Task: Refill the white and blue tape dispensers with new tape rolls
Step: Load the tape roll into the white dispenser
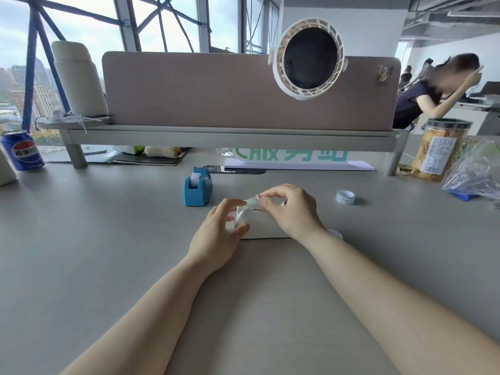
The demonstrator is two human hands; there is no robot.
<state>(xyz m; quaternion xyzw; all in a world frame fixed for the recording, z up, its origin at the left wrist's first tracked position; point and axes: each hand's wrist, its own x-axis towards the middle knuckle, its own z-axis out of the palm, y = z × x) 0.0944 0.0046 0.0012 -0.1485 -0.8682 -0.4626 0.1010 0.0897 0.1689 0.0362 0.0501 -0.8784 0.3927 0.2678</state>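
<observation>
Spreading across the whole lower view, the grey desk (108,253) gives a flat, bare work surface, with clutter pushed to its edges: a pink divider panel (216,90) at the back carrying a white fan (308,59), a snack jar (438,150) and a plastic bag (476,174) off to the right, and a blue soda can (23,150) far left. At the centre sits the white tape dispenser (259,226), resting on the desk close to the person, likely so both hands can bear on it without lifting it. The left hand (219,231) curls loosely around its near-left end, fingers partly bent and thumb against the body, apparently to steady it. The right hand (289,209) arches over the top, thumb and forefinger pinched together on a strip of clear tape (253,202) drawn across the dispenser; the other fingers are curled and hide the roll well, so whether a roll is fully seated cannot be told. Just behind and to the left stands the blue tape dispenser (197,186), apart from the hands, with a white roll showing in its slot. Well to the right lies a loose tape roll (345,197) flat on the desk, within reach, either the spare or a spent core.
</observation>
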